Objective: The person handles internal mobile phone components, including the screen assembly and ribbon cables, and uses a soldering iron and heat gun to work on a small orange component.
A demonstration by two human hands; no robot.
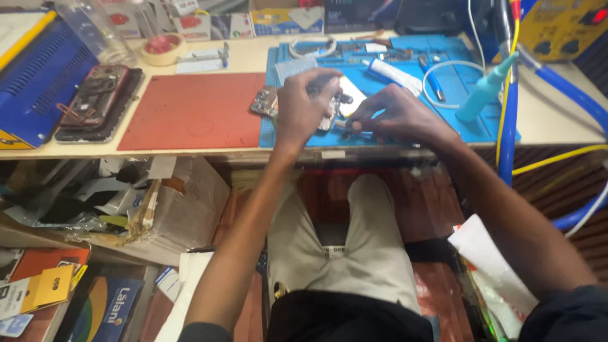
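Matt blue rubbery mat [443,120] beside a matt red mat [190,114] on smooth wood.

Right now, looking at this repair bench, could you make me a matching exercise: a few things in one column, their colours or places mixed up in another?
Things:
1. squeeze bottle
2. flat mat
3. tape roll
4. opened phone

Descriptions:
A. red, left of the blue work mat
B. teal, on the blue mat's right side
C. far left, beside the blue metal box
D. at the back of the bench, behind the red mat

Pairs: 1-B, 2-A, 3-D, 4-C
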